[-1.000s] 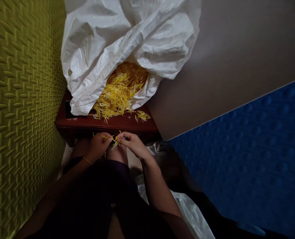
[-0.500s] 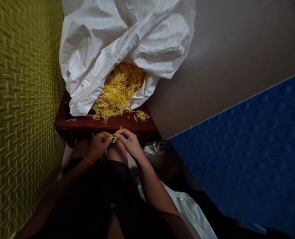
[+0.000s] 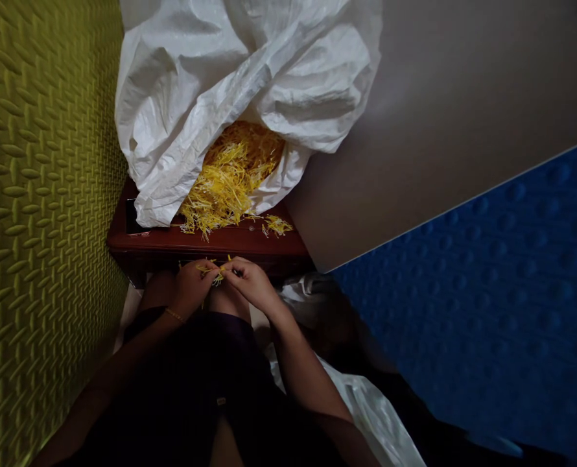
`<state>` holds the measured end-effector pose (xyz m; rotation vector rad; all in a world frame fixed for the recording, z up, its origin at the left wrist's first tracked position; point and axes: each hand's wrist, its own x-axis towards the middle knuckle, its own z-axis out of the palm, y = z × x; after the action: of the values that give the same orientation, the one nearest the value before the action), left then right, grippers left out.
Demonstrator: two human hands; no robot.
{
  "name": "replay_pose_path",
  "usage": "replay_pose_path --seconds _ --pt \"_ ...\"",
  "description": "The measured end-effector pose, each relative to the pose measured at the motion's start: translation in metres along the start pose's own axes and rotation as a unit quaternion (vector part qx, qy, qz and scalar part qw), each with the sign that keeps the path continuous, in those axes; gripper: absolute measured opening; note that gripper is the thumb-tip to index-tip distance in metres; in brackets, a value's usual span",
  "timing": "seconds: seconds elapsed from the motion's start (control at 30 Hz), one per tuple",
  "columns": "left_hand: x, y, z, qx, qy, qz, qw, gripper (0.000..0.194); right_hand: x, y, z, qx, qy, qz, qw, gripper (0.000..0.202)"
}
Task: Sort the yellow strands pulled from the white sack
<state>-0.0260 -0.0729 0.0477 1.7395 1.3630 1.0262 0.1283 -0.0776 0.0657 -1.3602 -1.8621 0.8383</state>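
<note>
Above my lap, my left hand (image 3: 194, 283) and my right hand (image 3: 249, 281) meet with their fingertips almost touching. Both pinch thin yellow strands with white ends (image 3: 217, 277); some of the strands poke out past the fingers. Just beyond them, a large heap of the same yellow strands (image 3: 230, 178) spills from the mouth of a white woven sack (image 3: 181, 97). A small loose cluster of strands (image 3: 277, 226) lies to the right on the dark red wooden surface (image 3: 211, 245). My fingers hide part of what they hold.
A yellow-green textured panel (image 3: 35, 194) rises close on my left. To the right stand a greyish-brown board (image 3: 415, 130) and a blue dimpled surface (image 3: 502, 292). A dark flat object (image 3: 137, 224) sits by the sack's left corner. White plastic sheeting (image 3: 361, 395) lies beside my right arm.
Both hands have dipped slightly toward my lap, the right one also shifting a little left. The pinched strands moved with them. The sack and heap look the same.
</note>
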Motion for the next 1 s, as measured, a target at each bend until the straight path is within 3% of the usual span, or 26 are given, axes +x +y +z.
replay_pose_path --seconds 0.27,0.47,0.57,0.77,1.0 --pt "0.003 0.001 0.0 -0.05 -0.029 -0.017 0.998 0.018 0.0 -0.001 0.0 0.011 0.087 -0.005 0.996 0.014" --pt "0.002 -0.004 0.01 -0.101 -0.011 -0.02 0.995 0.017 0.001 -0.002 -0.005 -0.006 0.063 -0.017 0.998 0.013" --pt "0.002 -0.005 0.01 -0.063 -0.002 -0.005 0.998 0.018 0.001 0.003 -0.002 -0.012 0.065 -0.014 0.998 0.014" --pt "0.003 -0.003 0.006 0.139 -0.009 0.121 0.983 0.022 0.009 0.012 0.006 0.025 0.114 0.041 0.992 0.012" --pt "0.011 -0.002 0.001 0.198 0.014 0.143 0.97 0.025 0.026 0.016 0.018 0.028 0.148 0.035 0.988 0.013"
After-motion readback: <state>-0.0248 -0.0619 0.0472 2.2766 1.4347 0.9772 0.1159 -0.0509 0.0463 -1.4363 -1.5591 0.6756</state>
